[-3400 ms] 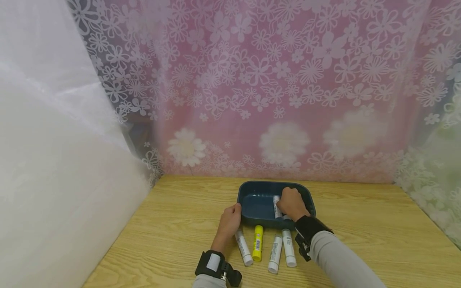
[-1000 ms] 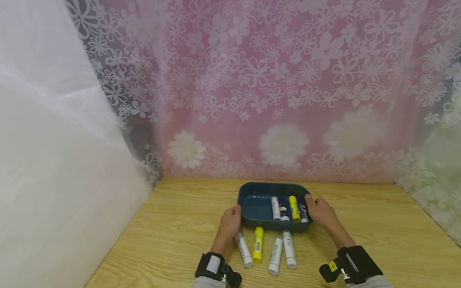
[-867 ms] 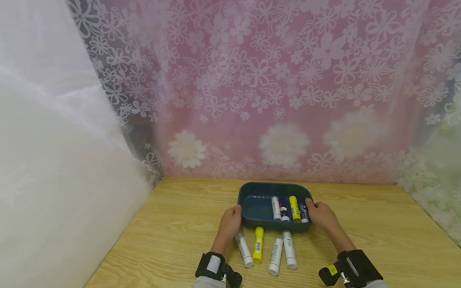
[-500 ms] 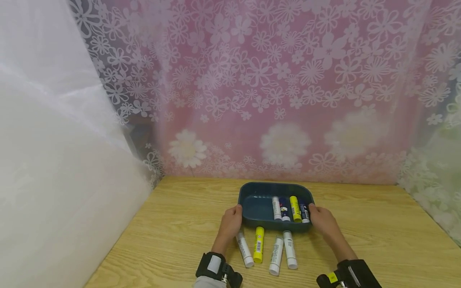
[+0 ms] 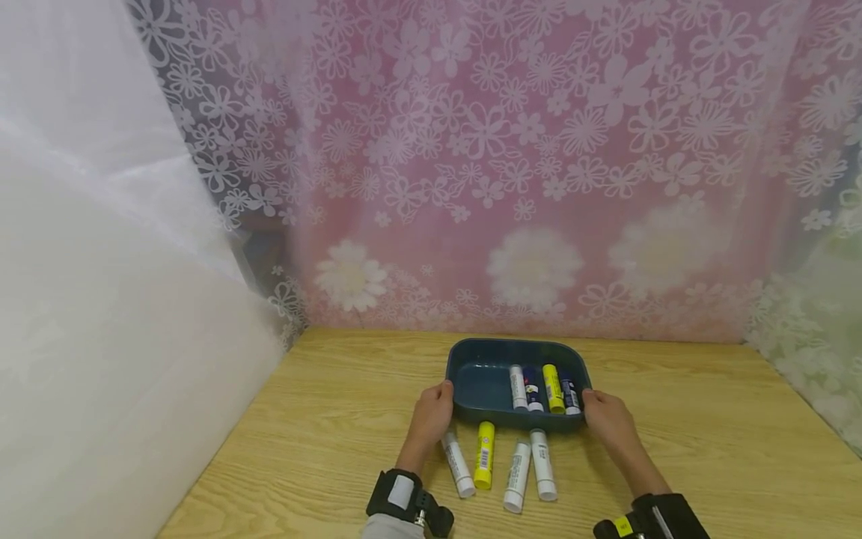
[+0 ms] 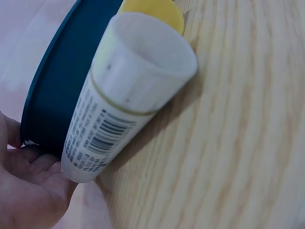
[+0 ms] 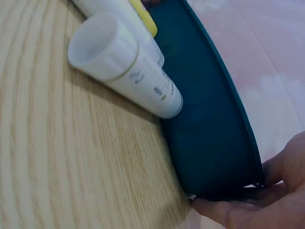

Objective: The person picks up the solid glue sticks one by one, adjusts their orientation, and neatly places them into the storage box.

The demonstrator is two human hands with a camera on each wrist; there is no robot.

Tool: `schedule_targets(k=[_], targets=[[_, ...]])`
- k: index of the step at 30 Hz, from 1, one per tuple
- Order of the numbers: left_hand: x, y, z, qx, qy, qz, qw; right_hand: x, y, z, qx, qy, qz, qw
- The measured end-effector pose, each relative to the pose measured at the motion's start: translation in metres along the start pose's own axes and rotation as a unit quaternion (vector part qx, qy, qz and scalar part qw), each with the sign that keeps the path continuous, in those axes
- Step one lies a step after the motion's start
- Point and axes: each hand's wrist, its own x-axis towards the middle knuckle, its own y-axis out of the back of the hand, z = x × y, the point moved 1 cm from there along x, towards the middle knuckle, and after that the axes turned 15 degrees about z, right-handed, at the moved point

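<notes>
A dark teal tray (image 5: 481, 385) is on the wooden table in the head view. My left hand (image 5: 429, 421) holds its left end; the left wrist view has the thumb by the rim and the fingers below. At the opposite end my right hand (image 5: 609, 427) grips the tray, thumb at the side and fingers at the underside in the right wrist view. Side by side in the tray's right half lie a white glue stick (image 5: 518, 388), a navy one (image 5: 533, 389), a yellow one (image 5: 554, 389) and another navy one (image 5: 570, 397).
In front of the tray lie a yellow glue stick (image 5: 484, 455) and several white ones, among them a left one (image 5: 458, 466) beside my left hand and a right one (image 5: 542, 466) near the tray's wall. A pink floral curtain (image 5: 525, 165) hangs behind the table (image 5: 350, 419).
My right hand has come out of the tray, uncovering glue sticks there, and moved to its right end. It has since slid slightly nearer along that side. The left hand stays put.
</notes>
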Motion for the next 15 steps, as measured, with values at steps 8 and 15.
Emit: schedule_targets(k=[8,15], targets=[[0.0012,-0.0004,-0.0018,-0.004,-0.008,-0.001,1.0,0.0028,0.0047,0.0002,-0.016,0.009,-0.006,0.9998],[0.0024,-0.0008,-0.0042,-0.012,-0.009,0.002,0.9999,0.0037,0.0048,-0.0004,-0.012,0.005,-0.009,0.9999]])
